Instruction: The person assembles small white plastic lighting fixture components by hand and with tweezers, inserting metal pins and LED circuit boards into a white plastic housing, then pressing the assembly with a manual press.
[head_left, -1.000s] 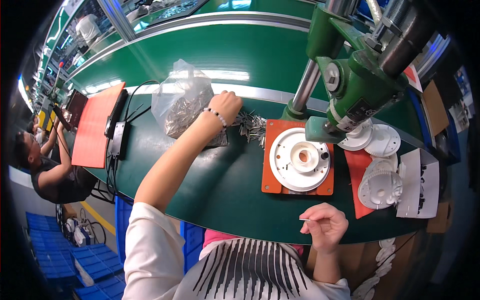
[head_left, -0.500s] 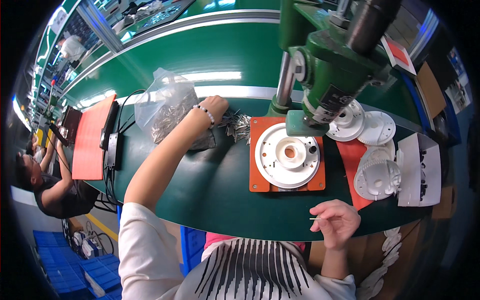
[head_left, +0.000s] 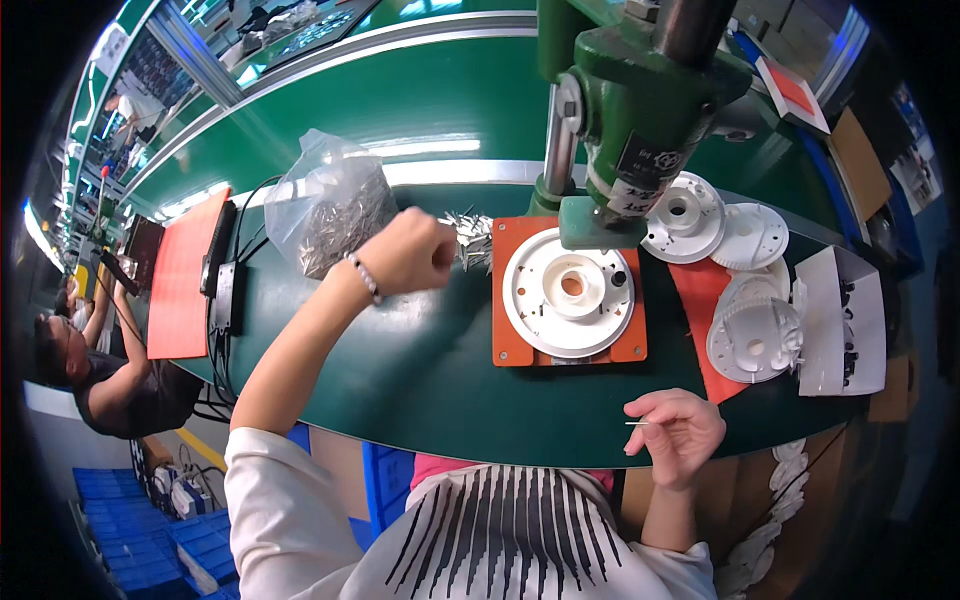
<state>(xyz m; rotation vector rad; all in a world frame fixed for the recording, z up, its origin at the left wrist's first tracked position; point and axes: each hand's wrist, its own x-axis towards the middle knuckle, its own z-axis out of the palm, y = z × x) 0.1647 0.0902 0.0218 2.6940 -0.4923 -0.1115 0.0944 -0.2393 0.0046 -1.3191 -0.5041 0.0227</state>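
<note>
My left hand [head_left: 412, 250], with a beaded bracelet on its wrist, is closed above the bench beside a loose heap of thin metal pins [head_left: 472, 240]. Its fingertips are turned away and slightly blurred, so what they hold is hidden. Near the bench's front edge, my right hand [head_left: 682, 436] pinches a thin metal pin [head_left: 636, 423] between thumb and forefinger. Between the hands and farther back, a round white plastic part [head_left: 530, 310] with a raised central ring lies on an orange fixture plate [head_left: 512, 352]. The green press head [head_left: 603, 222] hangs over its far edge.
A clear plastic bag [head_left: 345, 215] full of pins stands left of the heap. Several white discs [head_left: 752, 340] lie at the right, partly on red sheet [head_left: 698, 300], beside a white box [head_left: 825, 320] of small black parts. Someone sits working at far left [head_left: 110, 375].
My left hand has drawn back from the pin heap toward me, its fingers curled. My right hand keeps its pinch on the pin. The whole view has shifted slightly.
</note>
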